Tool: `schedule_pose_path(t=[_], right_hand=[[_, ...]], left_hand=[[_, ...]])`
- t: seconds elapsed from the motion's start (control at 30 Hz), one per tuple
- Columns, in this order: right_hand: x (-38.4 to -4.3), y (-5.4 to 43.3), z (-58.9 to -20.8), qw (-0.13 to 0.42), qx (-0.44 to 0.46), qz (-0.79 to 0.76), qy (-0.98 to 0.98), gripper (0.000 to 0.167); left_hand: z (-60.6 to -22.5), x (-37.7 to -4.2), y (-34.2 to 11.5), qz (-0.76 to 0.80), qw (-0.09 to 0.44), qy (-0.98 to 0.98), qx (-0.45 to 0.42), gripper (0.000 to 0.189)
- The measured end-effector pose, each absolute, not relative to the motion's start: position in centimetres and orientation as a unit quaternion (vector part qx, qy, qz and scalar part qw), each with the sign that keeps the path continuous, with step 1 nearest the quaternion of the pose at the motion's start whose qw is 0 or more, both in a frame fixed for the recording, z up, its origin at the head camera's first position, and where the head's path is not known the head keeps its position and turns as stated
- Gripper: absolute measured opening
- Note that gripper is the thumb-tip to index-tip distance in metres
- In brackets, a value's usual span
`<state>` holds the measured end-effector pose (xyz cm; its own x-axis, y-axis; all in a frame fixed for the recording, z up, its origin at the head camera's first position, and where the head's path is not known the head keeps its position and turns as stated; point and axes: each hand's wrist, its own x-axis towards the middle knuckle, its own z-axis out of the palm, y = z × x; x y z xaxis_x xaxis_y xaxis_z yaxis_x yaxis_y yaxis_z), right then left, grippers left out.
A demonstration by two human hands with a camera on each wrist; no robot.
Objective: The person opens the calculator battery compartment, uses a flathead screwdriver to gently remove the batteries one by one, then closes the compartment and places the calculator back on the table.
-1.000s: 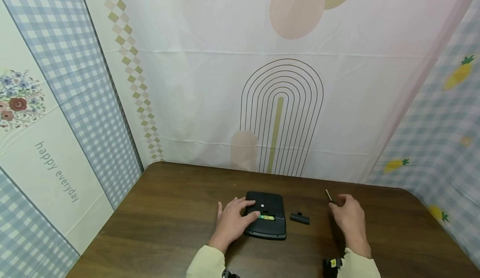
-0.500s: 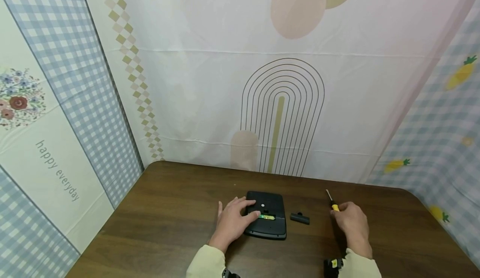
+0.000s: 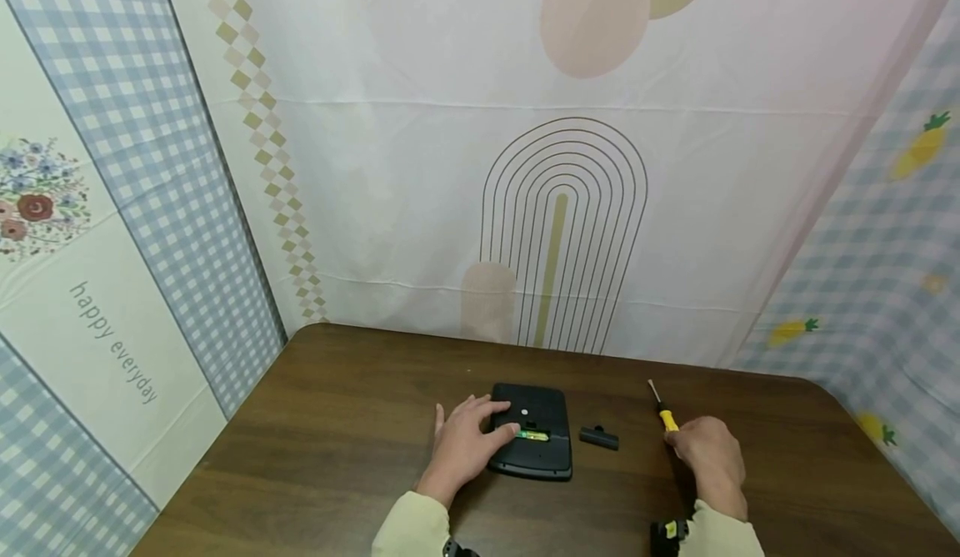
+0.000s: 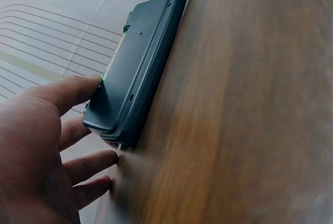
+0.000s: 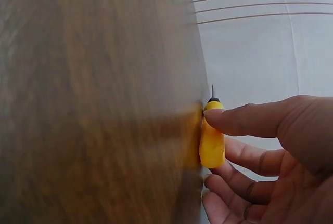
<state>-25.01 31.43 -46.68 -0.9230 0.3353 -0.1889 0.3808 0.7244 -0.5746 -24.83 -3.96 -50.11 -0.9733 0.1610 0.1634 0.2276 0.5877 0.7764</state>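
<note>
A black calculator (image 3: 528, 461) lies back side up on the table, its battery slot uncovered with a green-and-yellow battery (image 3: 534, 436) inside. My left hand (image 3: 465, 449) rests on its left side, thumb at the battery's end and index finger flat on the back; the left wrist view has the lower fingers spread beside the case. At the right, a screwdriver with a yellow handle (image 5: 212, 143) lies at the tabletop, shaft pointing away from me. My right hand (image 3: 708, 457) pinches that handle near its end, thumb on one side and fingers on the other.
A small black battery cover (image 3: 599, 438) lies between the calculator and the screwdriver. The brown wooden table (image 3: 337, 424) has rounded far corners, and a printed cloth (image 3: 405, 207) hangs right behind its back edge.
My right hand has shifted back toward me along the screwdriver, baring more of its yellow handle; the screwdriver stays about where it was. My left hand and the calculator have not moved.
</note>
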Motion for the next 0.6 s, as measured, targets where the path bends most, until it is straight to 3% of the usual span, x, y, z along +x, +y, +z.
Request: schedule_pose_path(t=[0.3,0.6], right_hand=[[-25.47,31.38,-46.92,0.042,0.226,-0.309,0.923,0.028],[-25.23,31.38,-46.44,0.043,0.198,-0.308,0.930,0.032]], left_hand=[[-50.28,-24.92,-3.94,-0.438,0.042,-0.891,-0.109,0.046],[-50.32,-24.99,-3.97,-0.441,0.040,-0.891,-0.106,0.045]])
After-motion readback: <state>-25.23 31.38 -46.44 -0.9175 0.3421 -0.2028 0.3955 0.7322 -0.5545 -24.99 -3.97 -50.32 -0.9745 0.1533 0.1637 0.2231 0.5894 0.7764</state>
